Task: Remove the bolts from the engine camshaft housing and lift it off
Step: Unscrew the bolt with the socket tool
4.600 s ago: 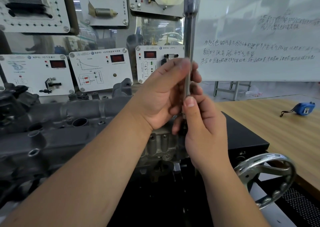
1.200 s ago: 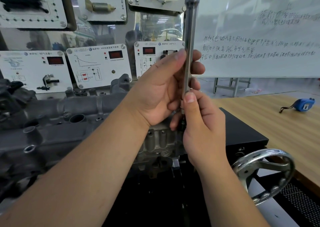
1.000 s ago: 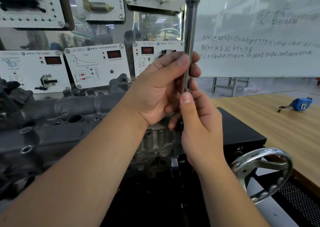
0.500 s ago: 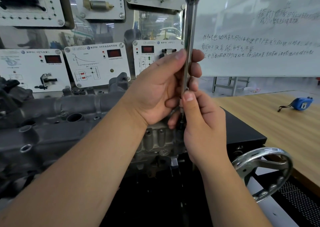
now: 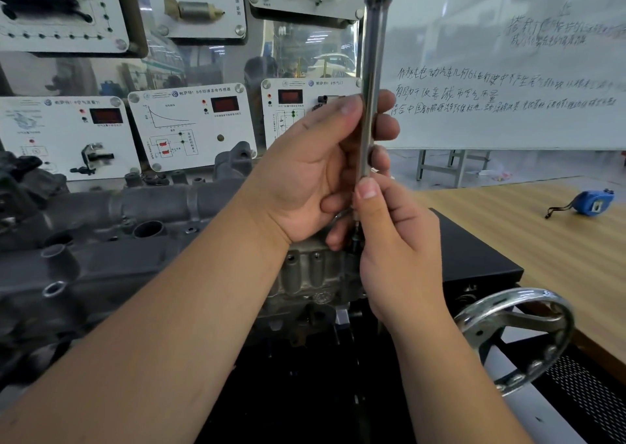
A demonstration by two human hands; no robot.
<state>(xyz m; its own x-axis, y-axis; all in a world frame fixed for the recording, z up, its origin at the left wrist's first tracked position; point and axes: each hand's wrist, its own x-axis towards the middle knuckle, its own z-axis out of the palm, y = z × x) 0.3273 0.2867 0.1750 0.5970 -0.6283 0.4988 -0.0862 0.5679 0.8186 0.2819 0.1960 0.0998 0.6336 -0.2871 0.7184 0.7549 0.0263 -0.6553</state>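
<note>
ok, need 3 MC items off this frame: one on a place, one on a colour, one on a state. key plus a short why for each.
1. Where does the tape measure lie?
A. on the wooden table, to the right
B. on the engine
C. on the handwheel

2. What colour is the tape measure's case?
A. red
B. blue
C. yellow

3. How does the long tool shaft stand?
A. flat on the table
B. hung on the wall panel
C. upright, held by both hands over the end of the camshaft housing

Key: 1 A, it rests on the wood grain well away from the engine. 2 B, the case is plainly blue. 3 C, the left hand wraps the shaft higher up and the right hand pinches it lower down.
</note>
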